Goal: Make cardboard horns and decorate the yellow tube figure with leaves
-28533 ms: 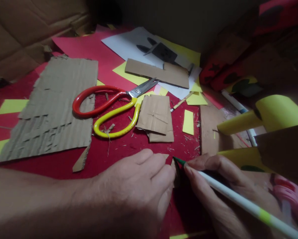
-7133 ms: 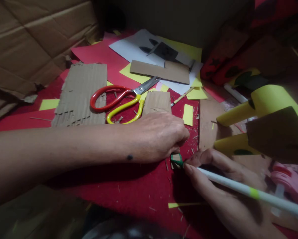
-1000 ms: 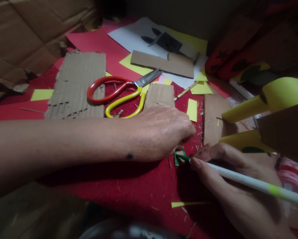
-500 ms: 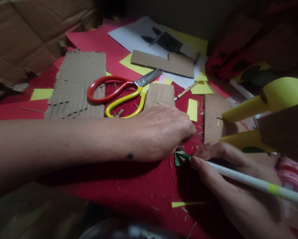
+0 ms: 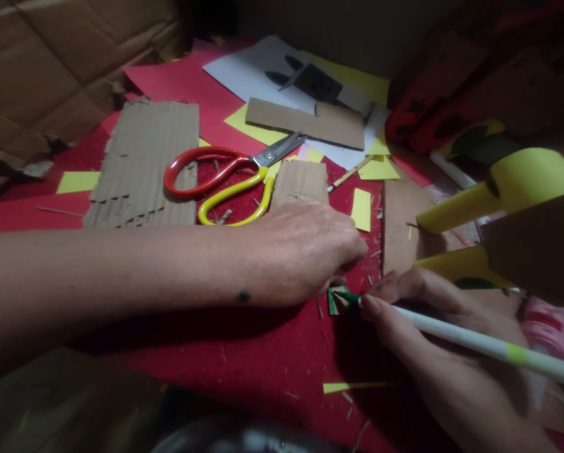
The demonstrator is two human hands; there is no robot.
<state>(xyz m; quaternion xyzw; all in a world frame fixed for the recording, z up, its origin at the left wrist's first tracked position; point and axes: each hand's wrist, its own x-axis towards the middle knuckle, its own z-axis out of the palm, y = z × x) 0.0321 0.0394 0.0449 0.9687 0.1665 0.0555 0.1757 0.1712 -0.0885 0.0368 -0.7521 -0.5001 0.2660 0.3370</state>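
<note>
My right hand [image 5: 432, 327] grips a white marker [image 5: 465, 338] with a green tip and a yellow-green band. The tip touches a small piece of cardboard [image 5: 340, 303] with green colour along its edges. My left hand [image 5: 314, 251] is closed with its fingertips bent down at the far edge of that piece, pressing it to the red surface. The hand's back hides most of its own fingers. Just beyond my left wrist lie scissors [image 5: 234, 182] with one red and one yellow handle, blades parted a little.
Cardboard pieces [image 5: 149, 151] and a notched strip [image 5: 305, 123] lie behind the hands on red, white and yellow paper. A paintbrush [image 5: 352, 172] rests near a yellow slip [image 5: 361, 209]. Yellow paper tubes [image 5: 458, 207] stand at the right. A large cardboard sheet [image 5: 74, 63] rises at the left.
The view has shifted very slightly. Both hands keep nearly the same place, and the marker tip stays on the small cardboard piece.
</note>
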